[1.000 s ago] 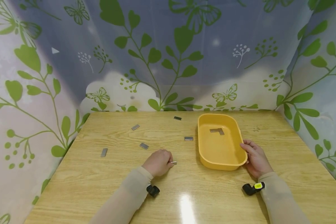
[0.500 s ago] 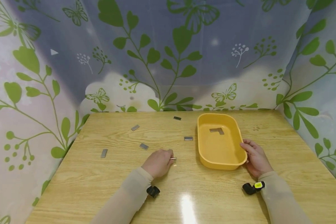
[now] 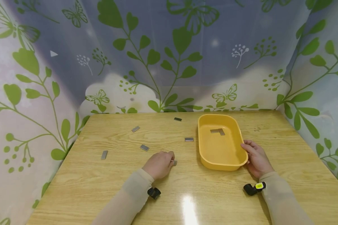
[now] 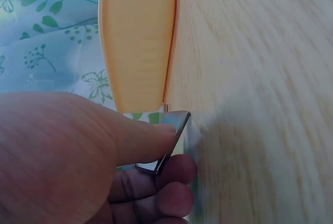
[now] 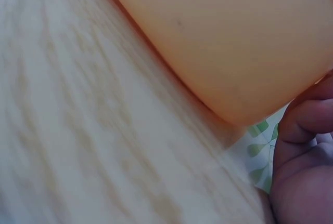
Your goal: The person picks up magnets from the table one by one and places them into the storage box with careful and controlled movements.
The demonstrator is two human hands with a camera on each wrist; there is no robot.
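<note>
In the head view, my left hand (image 3: 158, 164) pinches a small flat rectangular metal piece (image 3: 175, 162) just above or at the tabletop. The left wrist view shows the thumb on one face of this shiny piece (image 4: 179, 118) and the fingers behind it, the piece tilted. My right hand (image 3: 257, 159) grips the right side of a yellow plastic tray (image 3: 223, 166), thumb over the rim and fingers outside. Inside the tray lie metal pieces (image 3: 217, 131) forming an L. In the right wrist view, curled fingers (image 5: 307, 117) meet the tray wall (image 5: 218, 42).
Several similar metal pieces lie scattered on the wooden table (image 3: 124, 175), among them one near my left hand (image 3: 144, 147), one beside the tray (image 3: 189, 139) and a dark one at the back (image 3: 177, 119). A leaf-patterned curtain (image 3: 163, 78) borders the table.
The metal piece in my left fingers has turned, from nearly edge-on half a second ago to showing its face, and its end dips slightly lower. My right hand and the tray stay put.
</note>
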